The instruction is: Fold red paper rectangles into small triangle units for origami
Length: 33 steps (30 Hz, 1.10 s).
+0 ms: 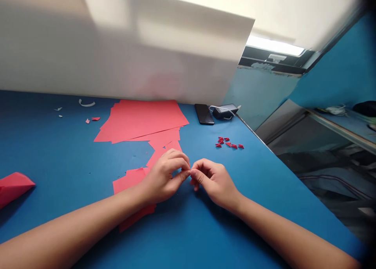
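Note:
My left hand point(170, 173) and my right hand point(213, 181) meet fingertip to fingertip above the blue table point(188, 237). Both pinch at the same spot, and whatever lies between the fingertips is too small and covered to make out. Beneath and behind my left hand lie cut red paper pieces point(129, 179). Larger red sheets point(143, 118) are stacked farther back. Several small folded red paper pieces point(228, 144) sit in a loose group beyond my right hand.
A black phone point(204, 114) and a dark box-shaped device point(225, 111) with a white cable lie at the back right. A folded red paper point(16, 186) is at the left edge. Paper scraps point(95, 119) lie back left. A white board point(117, 57) stands behind. The table's right edge slants beside a shelf point(346, 128).

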Available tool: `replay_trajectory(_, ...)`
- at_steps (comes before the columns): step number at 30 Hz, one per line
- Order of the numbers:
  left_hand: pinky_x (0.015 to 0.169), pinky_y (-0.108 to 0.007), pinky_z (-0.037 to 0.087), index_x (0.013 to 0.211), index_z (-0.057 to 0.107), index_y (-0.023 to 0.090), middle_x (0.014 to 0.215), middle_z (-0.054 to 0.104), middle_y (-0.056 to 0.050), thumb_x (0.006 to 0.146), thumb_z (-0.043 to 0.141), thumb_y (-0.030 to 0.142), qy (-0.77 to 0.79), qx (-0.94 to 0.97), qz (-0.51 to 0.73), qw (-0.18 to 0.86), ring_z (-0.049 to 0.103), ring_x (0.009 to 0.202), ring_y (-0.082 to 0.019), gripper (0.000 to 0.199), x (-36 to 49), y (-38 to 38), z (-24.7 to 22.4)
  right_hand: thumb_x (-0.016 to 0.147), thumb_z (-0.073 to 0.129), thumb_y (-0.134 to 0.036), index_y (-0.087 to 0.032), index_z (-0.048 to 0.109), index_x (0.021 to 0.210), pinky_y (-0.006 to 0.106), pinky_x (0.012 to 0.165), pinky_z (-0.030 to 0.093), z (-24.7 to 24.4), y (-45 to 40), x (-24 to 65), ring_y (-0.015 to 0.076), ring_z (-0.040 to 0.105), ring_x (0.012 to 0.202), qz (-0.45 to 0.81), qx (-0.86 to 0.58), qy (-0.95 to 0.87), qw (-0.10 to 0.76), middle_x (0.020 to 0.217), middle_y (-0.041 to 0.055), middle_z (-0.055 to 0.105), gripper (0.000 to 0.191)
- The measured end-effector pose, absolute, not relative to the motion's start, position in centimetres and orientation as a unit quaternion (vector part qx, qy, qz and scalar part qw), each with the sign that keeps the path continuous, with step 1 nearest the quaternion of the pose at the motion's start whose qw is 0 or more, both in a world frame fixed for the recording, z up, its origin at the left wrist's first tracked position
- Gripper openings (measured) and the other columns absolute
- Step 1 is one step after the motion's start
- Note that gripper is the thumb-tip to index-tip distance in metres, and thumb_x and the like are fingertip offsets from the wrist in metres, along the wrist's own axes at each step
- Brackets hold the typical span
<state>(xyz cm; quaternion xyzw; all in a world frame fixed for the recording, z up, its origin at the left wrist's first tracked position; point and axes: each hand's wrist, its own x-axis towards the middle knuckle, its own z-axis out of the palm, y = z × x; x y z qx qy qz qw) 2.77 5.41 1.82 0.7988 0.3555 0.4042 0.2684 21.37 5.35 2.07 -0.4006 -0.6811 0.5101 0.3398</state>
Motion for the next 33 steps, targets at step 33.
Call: replay_trajectory(33, 0.071, -0.033, 0.053, 0.102, 0.061, 0.018, 0.08, 0.072, -0.004, 0.081, 0.063, 0.037, 0.51, 0.592, 0.511, 0.359, 0.069, 0.075, -0.022, 0.029, 2.4, 2.0, 2.0, 0.083, 0.061, -0.046, -0.015, 0.066, 0.085, 0.027, 0.059, 0.049, 0.9, 6.7, 18.3, 0.0123, 0.057, 0.057, 0.535, -0.322, -0.676, 0.392, 0.069, 0.0017, 0.063, 0.032)
